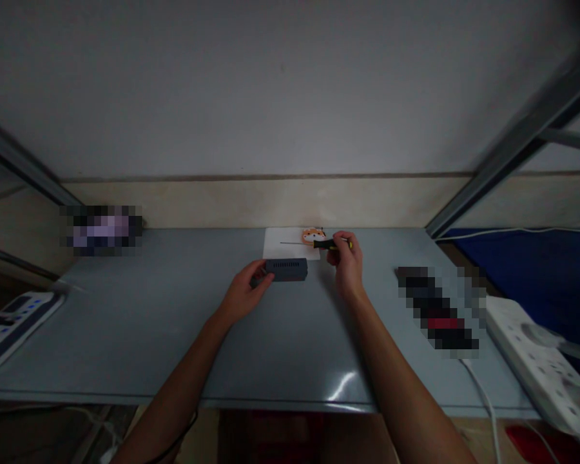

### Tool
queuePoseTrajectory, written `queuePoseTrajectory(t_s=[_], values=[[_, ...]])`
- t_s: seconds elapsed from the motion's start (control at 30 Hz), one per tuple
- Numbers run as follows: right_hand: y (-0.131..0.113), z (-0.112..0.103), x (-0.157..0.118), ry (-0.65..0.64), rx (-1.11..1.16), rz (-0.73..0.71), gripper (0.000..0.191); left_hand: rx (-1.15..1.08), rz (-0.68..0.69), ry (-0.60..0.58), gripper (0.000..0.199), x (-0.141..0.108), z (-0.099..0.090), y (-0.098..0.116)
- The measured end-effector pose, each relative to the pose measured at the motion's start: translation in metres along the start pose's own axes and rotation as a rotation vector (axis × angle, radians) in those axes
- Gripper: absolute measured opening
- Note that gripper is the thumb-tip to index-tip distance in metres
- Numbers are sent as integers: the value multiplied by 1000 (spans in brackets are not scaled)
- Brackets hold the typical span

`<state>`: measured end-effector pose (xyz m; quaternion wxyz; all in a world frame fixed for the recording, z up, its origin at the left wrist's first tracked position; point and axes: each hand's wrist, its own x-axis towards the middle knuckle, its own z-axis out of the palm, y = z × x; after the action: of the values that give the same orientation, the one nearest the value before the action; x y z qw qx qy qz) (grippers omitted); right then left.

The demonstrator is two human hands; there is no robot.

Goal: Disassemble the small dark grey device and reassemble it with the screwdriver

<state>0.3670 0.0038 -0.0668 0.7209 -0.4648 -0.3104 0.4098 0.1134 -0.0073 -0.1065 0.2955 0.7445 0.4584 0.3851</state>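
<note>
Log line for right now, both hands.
left hand: holds dark vented box | right hand: holds screwdriver, shaft leftward | white paper: behind box

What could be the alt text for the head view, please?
A left hand holds a dark grey slotted box and the right hand a black-and-yellow screwdriver, pointing left, over a grey table. White paper lies behind the box, and a power strip lies at each side.

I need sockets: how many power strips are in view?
2: a power strip at the left edge of the table, a second power strip at its right. Others may be hidden.
</note>
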Motion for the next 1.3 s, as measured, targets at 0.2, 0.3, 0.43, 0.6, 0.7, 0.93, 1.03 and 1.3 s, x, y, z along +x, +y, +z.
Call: queuePoseTrajectory(t_s=[0.2,0.3,0.43,0.6,0.7,0.93,1.03,1.3], values=[[-5,4,-10,-154,-48,-30,26,33,42,36,41,-4,0,0],[-6,5,-11,-167,-77,-46,26,21,20,37,42,-6,-1,1],[-6,6,-11,-182,-83,-23,26,29,7,45,40,-7,-4,3],[-8,9,-13,-236,-161,-20,26,58,21,75,37,-8,-6,7],[-10,9,-14,-227,-188,-31,26,66,31,98,36,-8,-6,7],[-10,7,-13,-191,-128,-30,27,85,57,116,34,-9,-6,5],[-7,6,-13,-204,-151,-32,25,86,88,131,33,-8,-6,7],[-7,5,-11,-184,-132,-29,26,97,147,179,31,-7,-7,8]])
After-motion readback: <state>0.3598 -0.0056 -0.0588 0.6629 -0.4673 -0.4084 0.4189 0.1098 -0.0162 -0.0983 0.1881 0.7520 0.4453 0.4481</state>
